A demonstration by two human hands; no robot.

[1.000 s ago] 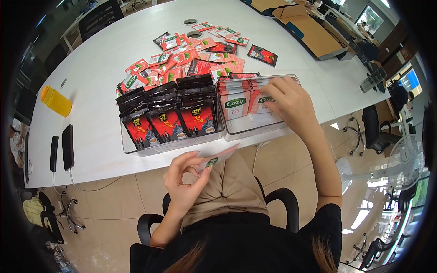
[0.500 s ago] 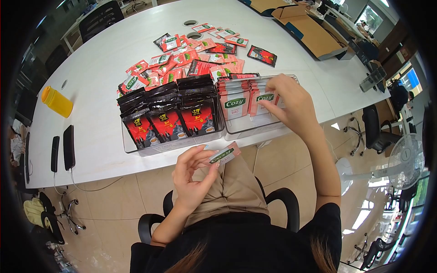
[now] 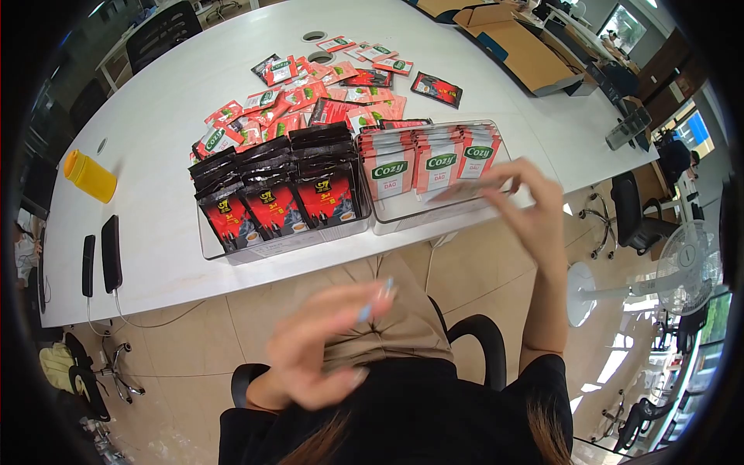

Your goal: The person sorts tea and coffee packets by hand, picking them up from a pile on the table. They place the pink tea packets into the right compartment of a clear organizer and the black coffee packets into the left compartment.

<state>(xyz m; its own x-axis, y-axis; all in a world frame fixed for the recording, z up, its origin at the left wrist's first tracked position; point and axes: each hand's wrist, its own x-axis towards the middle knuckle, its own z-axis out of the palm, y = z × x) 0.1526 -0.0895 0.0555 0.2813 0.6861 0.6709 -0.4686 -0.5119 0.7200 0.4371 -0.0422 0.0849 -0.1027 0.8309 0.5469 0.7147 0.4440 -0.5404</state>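
Observation:
My right hand [image 3: 531, 209] pinches a tea sachet [image 3: 460, 191], blurred and tilted, above the front of a clear plastic bin [image 3: 422, 221]. Inside that bin, pink-and-white Cozy sachets [image 3: 441, 163] stand upright in three rows. My left hand [image 3: 329, 341] is over my lap, smeared by motion, its thumb and fingers apart and no sachet visible in it. Beside the first bin, on its left, a second clear bin [image 3: 291, 245] holds rows of black-and-red coffee sachets [image 3: 325, 194].
Behind the bins lies a loose heap of mixed sachets [image 3: 302, 97], with one coffee sachet [image 3: 436, 89] apart to the right. A yellow bottle [image 3: 91, 177] and two phones [image 3: 111, 252] are at the left. An open cardboard box [image 3: 519, 50] sits at the far right.
The sachet has left my left hand, which has dropped toward my lap and opened. My right hand has pulled back from the bin's rows and now has a sachet in its fingers.

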